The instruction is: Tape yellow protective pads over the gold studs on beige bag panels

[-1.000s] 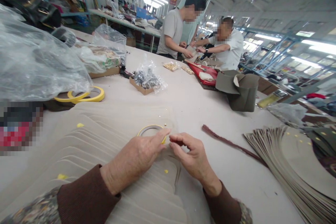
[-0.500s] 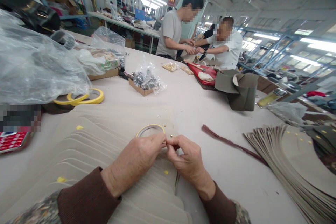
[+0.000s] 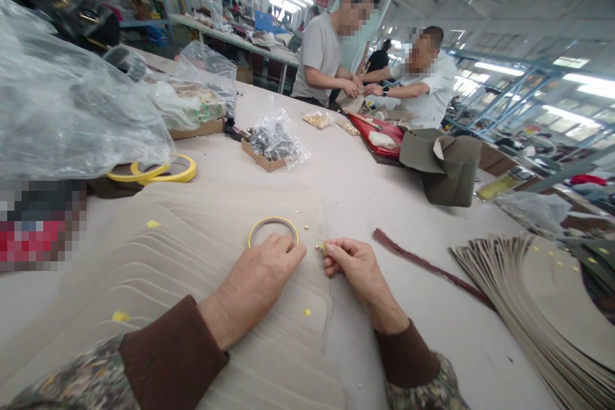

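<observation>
My left hand (image 3: 257,285) is closed on the near side of a narrow roll of yellow tape (image 3: 274,220), its fingertips partly hidden. Beneath it lie overlapping beige sheets (image 3: 192,256) in a fanned row, marked here and there with small yellow tape bits (image 3: 307,312). Off to the right, my right hand (image 3: 354,272) pinches a small piece of yellow tape (image 3: 323,246) between thumb and forefinger. Close to that pinch is a tiny brass-coloured stud (image 3: 317,248), and another small stud (image 3: 306,228) sits slightly farther back.
Two yellow tape rolls (image 3: 185,170) lie at left beside plastic sheeting (image 3: 77,109). A small box of bagged metal parts (image 3: 271,144) stands mid-table. Right are a dark red strip (image 3: 427,267), a fanned sheet stack (image 3: 542,307) and a curled dark piece (image 3: 451,173). Several people (image 3: 319,51) work across the table.
My hands, together at the fingertips before, are now apart. The right has moved right with a yellow tape piece now visible in its pinch; the left has lowered slightly beside the roll.
</observation>
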Demonstrator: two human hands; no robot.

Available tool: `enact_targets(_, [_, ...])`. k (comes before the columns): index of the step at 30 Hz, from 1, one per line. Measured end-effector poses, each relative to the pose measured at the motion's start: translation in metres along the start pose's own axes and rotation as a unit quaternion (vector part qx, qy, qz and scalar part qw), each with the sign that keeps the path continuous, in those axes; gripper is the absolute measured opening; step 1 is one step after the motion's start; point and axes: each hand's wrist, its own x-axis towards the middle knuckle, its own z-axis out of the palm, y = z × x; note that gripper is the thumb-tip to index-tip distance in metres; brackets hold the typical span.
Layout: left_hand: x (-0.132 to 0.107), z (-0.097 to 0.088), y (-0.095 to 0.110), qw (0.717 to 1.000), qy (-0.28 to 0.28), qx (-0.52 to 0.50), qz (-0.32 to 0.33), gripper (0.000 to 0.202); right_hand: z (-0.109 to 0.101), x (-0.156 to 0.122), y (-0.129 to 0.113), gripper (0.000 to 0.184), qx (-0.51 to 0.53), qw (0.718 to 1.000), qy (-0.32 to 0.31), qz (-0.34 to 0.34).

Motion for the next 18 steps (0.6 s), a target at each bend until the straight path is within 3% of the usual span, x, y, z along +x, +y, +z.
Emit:
enact_targets(6, [0.002, -0.002, 0.001, 0.999, -0.037, -0.003, -0.024, 0.014, 0.01, -0.003, 0.005, 0.026, -0.109, 0.993, 0.005, -0.051])
enact_targets(12, [0.001, -0.001, 0.002, 0.999, -0.037, -0.002, -0.028, 0.017, 0.02, 0.0, 0.004, 0.019, -0.26, 0.956, 0.045, -0.13])
enact_targets(15, [0.001, 0.001, 0.001, 0.999, -0.032, 0.001, -0.03, 0.017, 0.017, -0.001, 0.006, 0.021, -0.255, 0.956, 0.069, -0.13])
enact_targets(18, [0.0, 0.001, -0.001, 0.999, -0.029, -0.008, -0.027, 0.016, 0.012, -0.006, 0.008, 0.026, -0.195, 0.974, 0.075, -0.083])
